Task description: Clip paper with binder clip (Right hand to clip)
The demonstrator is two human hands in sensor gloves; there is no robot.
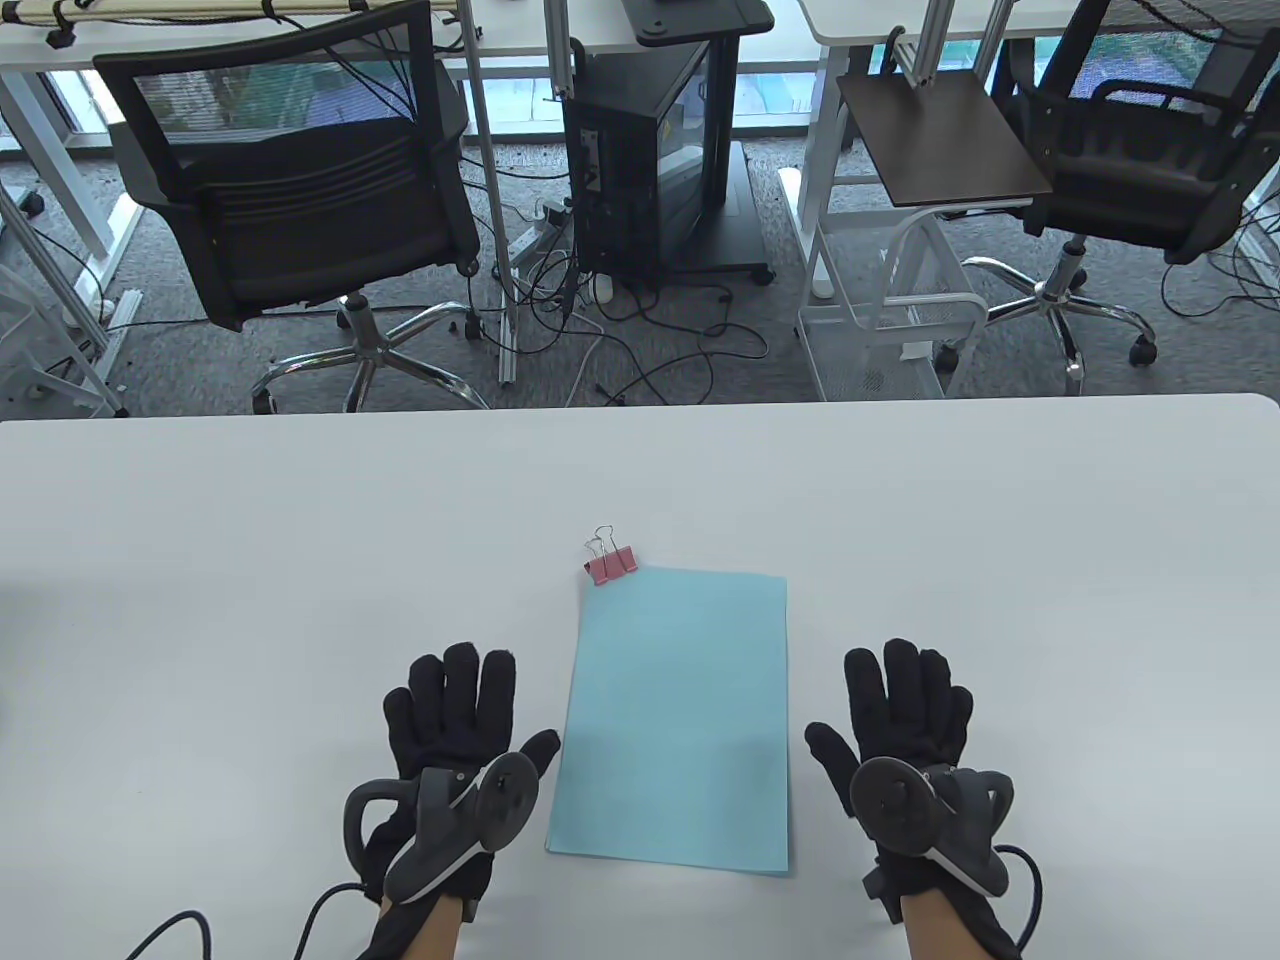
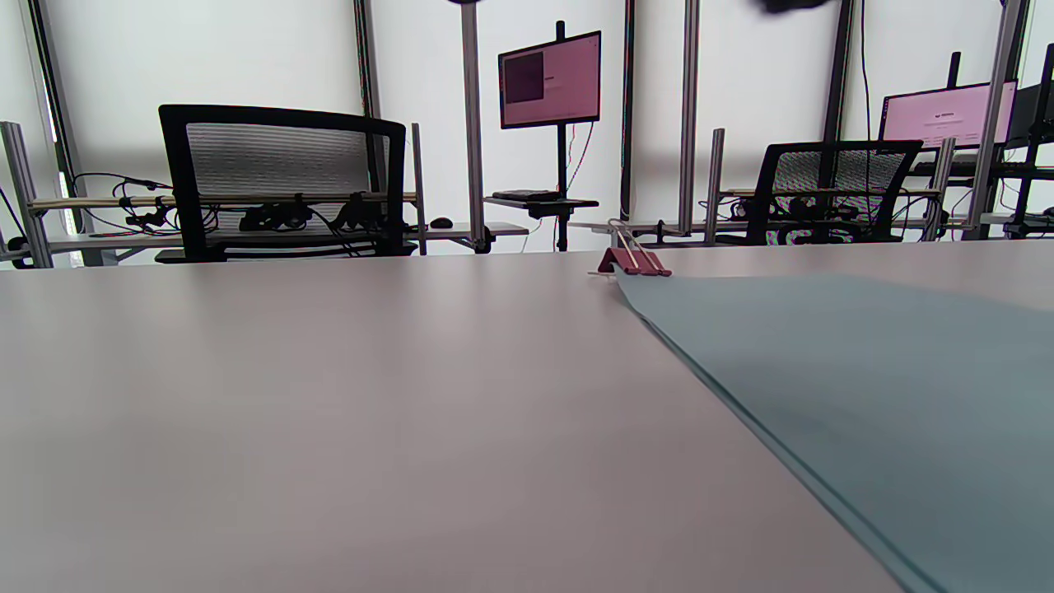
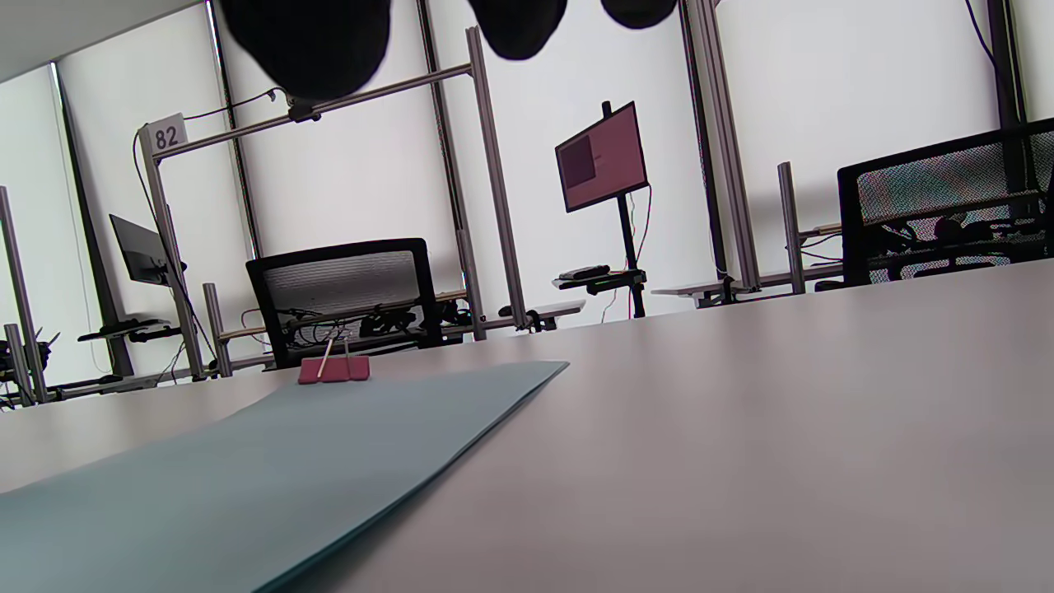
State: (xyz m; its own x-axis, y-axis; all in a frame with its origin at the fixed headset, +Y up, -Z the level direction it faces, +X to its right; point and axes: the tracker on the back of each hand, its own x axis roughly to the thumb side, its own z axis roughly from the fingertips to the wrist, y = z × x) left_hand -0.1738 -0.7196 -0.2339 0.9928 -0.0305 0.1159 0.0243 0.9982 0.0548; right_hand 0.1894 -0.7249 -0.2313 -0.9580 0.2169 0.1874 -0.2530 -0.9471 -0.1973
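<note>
1. Table [image 1: 1000, 520]: a white top, on which everything below rests.
2. Paper [image 1: 675, 720]: a light blue sheet or thin stack is laid flat on the table between the two hands. Its long axis runs away from the person, slightly tilted. This sheet is taken as the landmark.
3. Left hand [image 1: 455, 740]: laid flat on the table just beside the paper's left edge, fingers spread, nothing held. The thumb tip is nearly at that edge; contact cannot be judged.
4. Right hand [image 1: 905, 735]: laid flat just beside the paper's right edge, with a small gap, fingers spread, nothing held.
5. Binder clip [image 1: 611, 563]: a small pink clip with wire handles up is seen at the paper's far left corner, touching or just overlapping it; whether it already bites the sheet cannot be told.
6. Judgement: the clip lies ahead of both hands and is nearer the left. The right hand, assigned to clip, would have to reach forward and diagonally across the paper.
</note>
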